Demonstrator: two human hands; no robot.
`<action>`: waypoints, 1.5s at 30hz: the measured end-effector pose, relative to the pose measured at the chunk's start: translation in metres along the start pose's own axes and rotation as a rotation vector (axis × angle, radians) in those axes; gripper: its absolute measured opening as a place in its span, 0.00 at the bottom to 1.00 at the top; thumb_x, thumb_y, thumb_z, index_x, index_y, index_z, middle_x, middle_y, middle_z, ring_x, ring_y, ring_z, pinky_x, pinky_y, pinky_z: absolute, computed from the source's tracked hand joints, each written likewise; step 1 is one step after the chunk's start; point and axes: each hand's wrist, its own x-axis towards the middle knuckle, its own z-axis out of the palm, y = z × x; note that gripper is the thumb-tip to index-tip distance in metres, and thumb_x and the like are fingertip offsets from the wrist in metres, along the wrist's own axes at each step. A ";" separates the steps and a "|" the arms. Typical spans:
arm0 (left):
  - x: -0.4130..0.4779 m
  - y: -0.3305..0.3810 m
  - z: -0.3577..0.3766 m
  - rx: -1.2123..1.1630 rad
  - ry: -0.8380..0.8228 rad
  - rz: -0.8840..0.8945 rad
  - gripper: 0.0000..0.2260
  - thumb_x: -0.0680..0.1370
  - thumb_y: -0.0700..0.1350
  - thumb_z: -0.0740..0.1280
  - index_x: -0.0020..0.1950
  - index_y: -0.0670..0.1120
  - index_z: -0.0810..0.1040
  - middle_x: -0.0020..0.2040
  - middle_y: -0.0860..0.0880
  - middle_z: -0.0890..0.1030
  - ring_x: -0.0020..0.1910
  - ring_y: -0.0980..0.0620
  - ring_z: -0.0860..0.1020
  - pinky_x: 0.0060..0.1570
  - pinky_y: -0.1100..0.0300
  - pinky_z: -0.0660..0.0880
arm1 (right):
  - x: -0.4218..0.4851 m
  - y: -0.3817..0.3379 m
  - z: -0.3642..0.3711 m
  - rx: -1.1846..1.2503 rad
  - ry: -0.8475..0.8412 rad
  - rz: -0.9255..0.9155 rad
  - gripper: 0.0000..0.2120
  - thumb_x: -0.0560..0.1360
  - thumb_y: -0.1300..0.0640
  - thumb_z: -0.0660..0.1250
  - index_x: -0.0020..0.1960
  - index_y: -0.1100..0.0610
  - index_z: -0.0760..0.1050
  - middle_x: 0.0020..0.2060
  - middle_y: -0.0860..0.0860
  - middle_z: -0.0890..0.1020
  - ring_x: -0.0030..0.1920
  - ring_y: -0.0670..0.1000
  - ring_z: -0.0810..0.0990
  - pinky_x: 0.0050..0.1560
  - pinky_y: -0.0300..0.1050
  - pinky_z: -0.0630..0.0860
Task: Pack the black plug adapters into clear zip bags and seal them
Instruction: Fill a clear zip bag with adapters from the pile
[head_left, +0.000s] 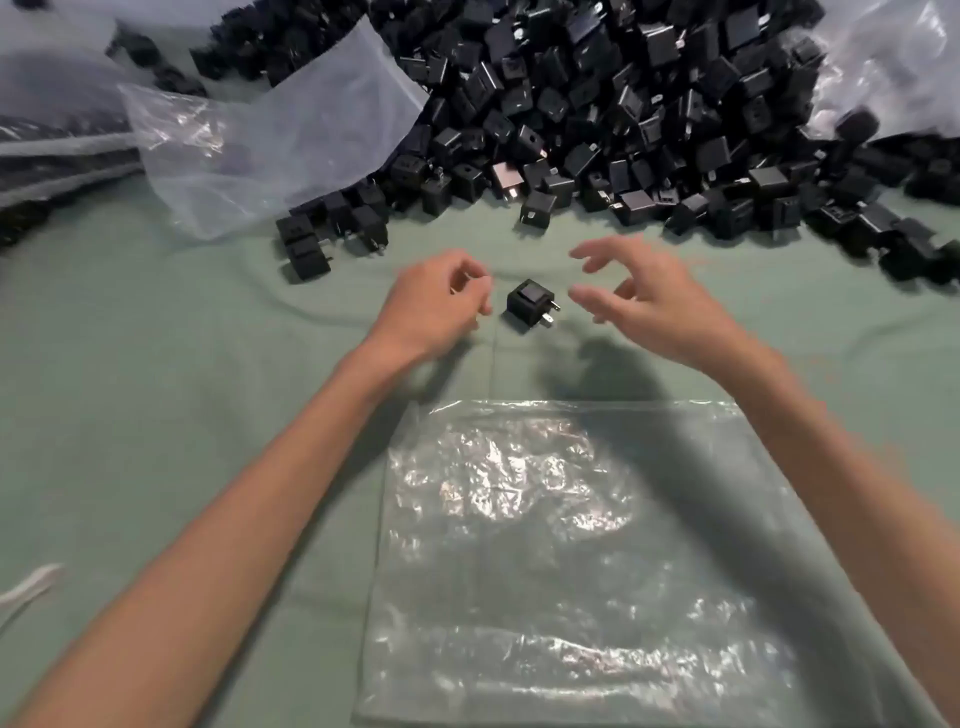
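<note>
A single black plug adapter (531, 303) lies on the green cloth (156, 395) with its metal prongs pointing right. My left hand (436, 304) hovers just left of it, fingers curled, holding nothing that I can see. My right hand (649, 301) hovers just right of it with fingers spread and relaxed. Neither hand touches the adapter. A clear zip bag (597, 561) lies flat on the cloth close to me, below both hands. A big heap of black plug adapters (623, 104) fills the far side of the table.
Another clear bag (270, 140) lies crumpled at the far left beside the heap. More clear plastic (893, 62) sits at the far right. A few loose adapters (311, 244) lie left of the hands. A white strip (26, 587) shows at the left edge.
</note>
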 end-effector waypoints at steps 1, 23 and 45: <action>0.003 -0.002 0.006 0.063 -0.007 0.002 0.04 0.79 0.45 0.64 0.46 0.50 0.77 0.36 0.54 0.81 0.35 0.52 0.78 0.41 0.58 0.74 | 0.008 -0.001 0.009 -0.123 -0.018 -0.004 0.24 0.75 0.42 0.65 0.69 0.45 0.68 0.63 0.51 0.70 0.46 0.49 0.80 0.49 0.41 0.74; -0.001 0.009 -0.013 0.643 -0.726 0.142 0.08 0.76 0.52 0.69 0.39 0.54 0.74 0.38 0.56 0.76 0.35 0.59 0.72 0.35 0.63 0.66 | 0.000 0.018 -0.011 0.259 0.005 0.163 0.11 0.82 0.56 0.57 0.42 0.55 0.71 0.27 0.50 0.76 0.26 0.49 0.70 0.27 0.41 0.68; -0.073 0.042 0.110 0.737 -0.186 0.364 0.14 0.78 0.54 0.59 0.53 0.46 0.76 0.47 0.44 0.82 0.44 0.40 0.79 0.39 0.52 0.68 | -0.069 0.012 -0.004 0.369 -0.037 0.448 0.07 0.76 0.61 0.68 0.43 0.53 0.84 0.27 0.45 0.80 0.25 0.41 0.73 0.20 0.32 0.61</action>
